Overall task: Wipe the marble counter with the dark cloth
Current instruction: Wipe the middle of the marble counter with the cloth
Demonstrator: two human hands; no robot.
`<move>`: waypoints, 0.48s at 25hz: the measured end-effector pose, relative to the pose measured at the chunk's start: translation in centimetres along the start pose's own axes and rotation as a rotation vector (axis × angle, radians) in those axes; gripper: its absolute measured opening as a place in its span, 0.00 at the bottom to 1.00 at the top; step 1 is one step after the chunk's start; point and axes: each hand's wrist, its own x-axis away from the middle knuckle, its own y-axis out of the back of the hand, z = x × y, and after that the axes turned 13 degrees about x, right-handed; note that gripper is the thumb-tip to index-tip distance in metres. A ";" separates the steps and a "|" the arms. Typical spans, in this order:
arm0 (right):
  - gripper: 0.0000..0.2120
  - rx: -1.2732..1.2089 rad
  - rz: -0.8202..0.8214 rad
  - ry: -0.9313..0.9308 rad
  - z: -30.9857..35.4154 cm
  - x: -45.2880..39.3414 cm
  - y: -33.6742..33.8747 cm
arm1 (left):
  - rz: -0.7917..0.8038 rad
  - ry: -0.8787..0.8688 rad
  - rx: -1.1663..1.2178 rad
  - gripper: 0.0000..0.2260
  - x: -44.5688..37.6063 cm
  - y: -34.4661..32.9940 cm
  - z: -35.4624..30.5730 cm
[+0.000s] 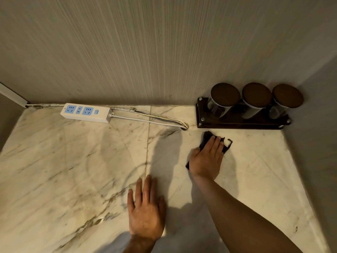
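The marble counter (73, 170) is white with brown veins and fills the lower part of the head view. A dark cloth (207, 136) lies flat on it at the right, just in front of a jar rack. My right hand (207, 158) presses palm down on the cloth, fingers spread over it, so only the cloth's far and left edges show. My left hand (145, 209) rests flat on the bare marble nearer to me, fingers apart, holding nothing.
A dark wooden rack (240, 123) with three lidded glass jars stands in the back right corner. A white power strip (86, 112) lies against the back wall, its cables (155, 120) running to a hole in the counter. Walls close off the back and right.
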 end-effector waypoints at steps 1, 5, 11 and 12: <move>0.30 -0.001 -0.005 -0.016 -0.2 0.3 0.0 | 0.006 0.001 0.003 0.29 0.0 0.0 0.0; 0.30 -0.009 -0.038 -0.063 -1.1 2.1 -0.1 | -0.009 -0.015 0.024 0.28 0.1 0.0 0.2; 0.30 -0.023 -0.051 -0.147 -2.7 5.5 -0.3 | -0.048 -0.018 0.053 0.26 0.1 -0.7 0.6; 0.30 -0.036 -0.055 -0.163 -3.0 6.2 -0.2 | -0.049 -0.016 0.052 0.25 0.1 -0.8 0.7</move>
